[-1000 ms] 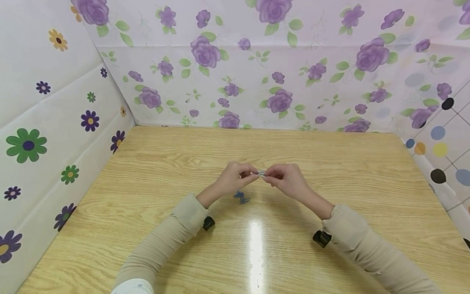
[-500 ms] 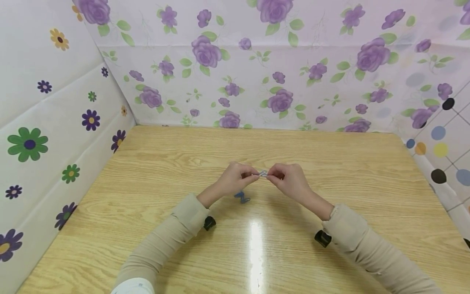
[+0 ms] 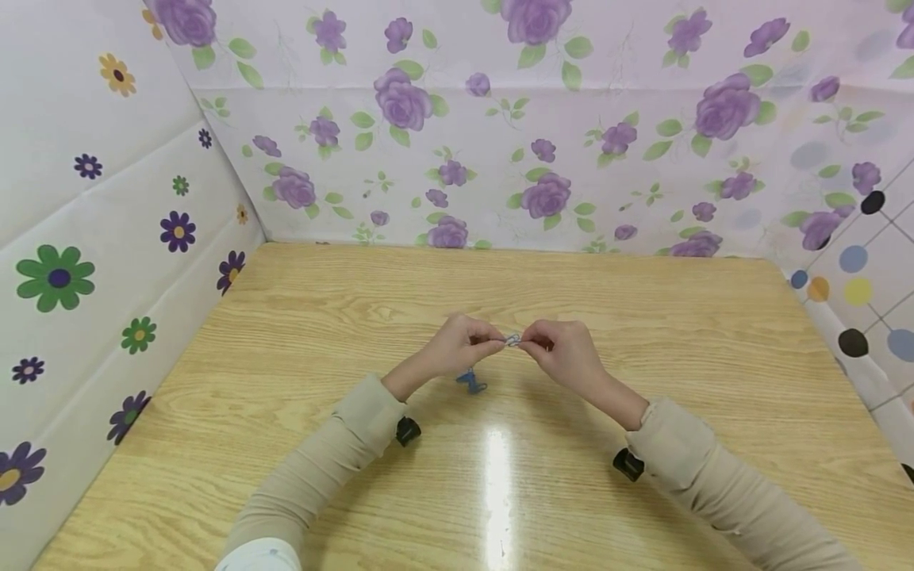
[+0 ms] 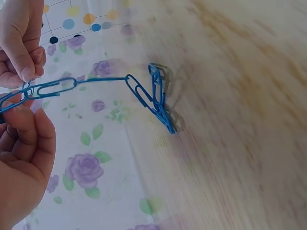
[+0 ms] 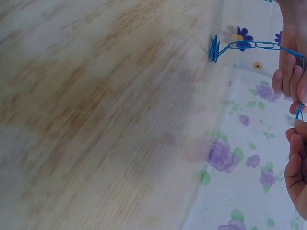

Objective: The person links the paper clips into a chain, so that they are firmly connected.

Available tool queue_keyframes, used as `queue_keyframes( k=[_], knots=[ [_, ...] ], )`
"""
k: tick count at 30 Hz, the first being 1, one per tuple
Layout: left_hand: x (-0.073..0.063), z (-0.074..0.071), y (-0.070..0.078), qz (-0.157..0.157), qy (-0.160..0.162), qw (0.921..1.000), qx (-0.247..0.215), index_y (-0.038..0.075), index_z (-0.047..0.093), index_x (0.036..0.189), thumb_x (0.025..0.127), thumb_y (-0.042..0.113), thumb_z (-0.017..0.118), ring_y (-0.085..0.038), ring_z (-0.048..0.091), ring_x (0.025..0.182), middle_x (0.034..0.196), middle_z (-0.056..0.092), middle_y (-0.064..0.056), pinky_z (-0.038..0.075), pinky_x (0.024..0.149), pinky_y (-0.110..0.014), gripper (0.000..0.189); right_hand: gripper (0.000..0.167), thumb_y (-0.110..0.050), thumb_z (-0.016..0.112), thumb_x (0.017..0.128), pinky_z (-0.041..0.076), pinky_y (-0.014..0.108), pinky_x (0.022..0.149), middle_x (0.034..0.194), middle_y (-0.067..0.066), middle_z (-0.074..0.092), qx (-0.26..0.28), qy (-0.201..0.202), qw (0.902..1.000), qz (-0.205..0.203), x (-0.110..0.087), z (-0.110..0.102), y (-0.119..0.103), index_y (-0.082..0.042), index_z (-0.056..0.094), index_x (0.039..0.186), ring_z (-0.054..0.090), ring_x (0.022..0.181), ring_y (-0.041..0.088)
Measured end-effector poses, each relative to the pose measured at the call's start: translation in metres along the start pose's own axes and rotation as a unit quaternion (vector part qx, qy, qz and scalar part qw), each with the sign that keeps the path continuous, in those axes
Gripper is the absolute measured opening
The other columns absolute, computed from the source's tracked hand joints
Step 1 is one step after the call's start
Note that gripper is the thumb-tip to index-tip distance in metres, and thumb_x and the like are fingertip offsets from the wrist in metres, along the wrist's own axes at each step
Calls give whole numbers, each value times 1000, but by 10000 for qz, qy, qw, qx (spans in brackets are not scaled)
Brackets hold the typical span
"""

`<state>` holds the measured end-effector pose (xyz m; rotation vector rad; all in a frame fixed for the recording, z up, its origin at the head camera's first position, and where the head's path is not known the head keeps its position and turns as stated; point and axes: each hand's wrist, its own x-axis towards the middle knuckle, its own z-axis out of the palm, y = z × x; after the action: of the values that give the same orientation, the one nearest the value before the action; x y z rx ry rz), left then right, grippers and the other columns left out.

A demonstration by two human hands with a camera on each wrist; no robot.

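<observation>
My left hand (image 3: pixel 457 346) and right hand (image 3: pixel 562 349) meet above the middle of the table, fingertips a short gap apart. The left thumb and fingers pinch a blue paper clip at the end of a chain of blue paper clips (image 4: pixel 56 87). From there the chain hangs to the tabletop, where its lower links (image 3: pixel 471 382) lie folded in a small heap. Between the two hands a paper clip loop (image 5: pixel 299 114) shows; my right thumb and forefinger pinch its other side. Fingertips hide whether the clips there are linked.
The light wood table (image 3: pixel 343 317) runs back to a wall covering with purple roses (image 3: pixel 546 194). A flowered sheet (image 3: pixel 136 238) stands at the left and a dotted one (image 3: pixel 857 317) at the right. Black wrist cameras (image 3: pixel 628 464) sit under both cuffs.
My hands have drawn slightly apart, the right one shifting a little right, so more of the paper clips shows between the fingertips. The heap on the table stays nearly in place.
</observation>
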<state>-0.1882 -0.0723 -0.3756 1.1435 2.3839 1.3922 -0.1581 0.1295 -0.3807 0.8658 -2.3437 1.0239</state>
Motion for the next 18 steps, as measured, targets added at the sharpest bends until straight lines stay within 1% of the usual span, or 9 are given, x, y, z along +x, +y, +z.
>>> queue_keyframes(
  k=[2,5,7,9,11,13,16,18],
  knots=[
    [0,0,0,-10,-26,10000,-85,-5,68,90,88,2,57,-6,36,44,57,55,-2,33,43,-20,14,10,2,74,72,42,20,44,63,4,63,-77,55,9999,-75,0,0,0,-3,65,70,49,47,6],
    [1,2,-1,115,-152,9998,-116,-6,68,89,88,1,56,-6,36,44,57,56,-4,32,43,-19,13,11,5,73,71,43,21,45,62,4,63,-207,231,9995,-71,1,0,3,-2,64,70,51,48,8],
    [1,4,-2,148,-136,9998,-55,-6,68,89,88,1,56,-5,37,45,58,56,-4,33,43,-19,14,12,5,73,71,44,22,46,62,5,63,-281,311,9991,-73,2,-1,5,-2,64,70,52,49,9],
    [1,5,-2,87,-36,10000,-28,-5,68,89,89,2,56,-6,39,46,60,58,-3,34,44,-19,14,11,5,72,72,45,23,47,63,5,63,-286,333,9990,-76,4,-3,6,-2,64,71,53,49,10],
    [0,4,-1,-67,156,9999,20,-4,68,88,89,3,57,-6,40,47,60,57,-2,35,45,-19,14,8,3,71,74,45,24,48,64,5,63,-229,273,9993,-80,6,-5,6,-2,65,73,53,51,10],
    [-1,3,-1,-220,249,9994,-48,-3,68,89,89,5,57,-8,40,47,60,56,-1,36,45,-20,14,7,2,70,76,45,24,49,66,5,64,-103,221,9997,1,7,-8,6,-2,65,75,53,53,10],
    [-1,2,-1,-265,231,9993,-99,-2,68,90,90,7,57,-11,43,47,59,55,-2,38,46,-21,15,6,2,69,78,45,24,51,70,5,65,166,176,9994,235,6,-11,8,-3,67,78,54,56,10],
    [-1,2,-2,-204,144,9993,-277,-3,67,90,90,6,56,-14,48,50,63,57,-5,43,48,-23,14,6,3,68,78,46,24,52,73,6,66,333,155,9987,358,5,-12,9,-3,67,81,55,58,10]
  ],
)
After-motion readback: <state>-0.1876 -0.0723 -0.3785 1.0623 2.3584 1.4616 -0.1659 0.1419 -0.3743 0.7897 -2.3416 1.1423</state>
